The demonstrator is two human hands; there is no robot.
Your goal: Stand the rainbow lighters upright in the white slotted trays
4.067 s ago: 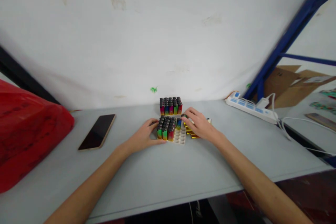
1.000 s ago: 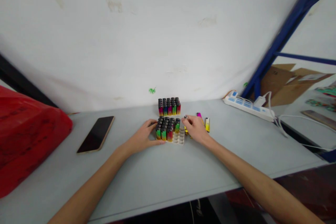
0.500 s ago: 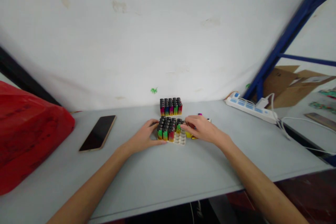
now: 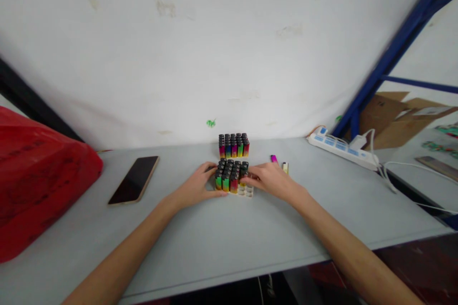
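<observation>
Upright lighters (image 4: pixel 225 178) with black tops fill much of a white tray (image 4: pixel 246 192), whose empty sockets show at the front right. My left hand (image 4: pixel 196 185) rests against the tray's left side, thumb and fingers apart around its corner. At the right part of the tray, my right hand (image 4: pixel 266 178) pinches a lighter (image 4: pixel 244 178) among the standing ones; its fingertips partly cover it. Behind stands a second full block of colourful lighters (image 4: pixel 234 147). A magenta lighter (image 4: pixel 274 158) and a pale yellow one (image 4: pixel 285 167) lie beyond my right hand.
A phone (image 4: pixel 134 180) lies on the grey table (image 4: pixel 200 248) at the left, near a red bag (image 4: pixel 43 186). At the right are a white power strip (image 4: pixel 341 149) with cables, a blue metal frame (image 4: pixel 379 66) and a cardboard box (image 4: pixel 382 119).
My right hand has shifted slightly left and down, its fingers now at a lighter in the tray's right part. The magenta and pale yellow lighters are more exposed. My left hand stays in place.
</observation>
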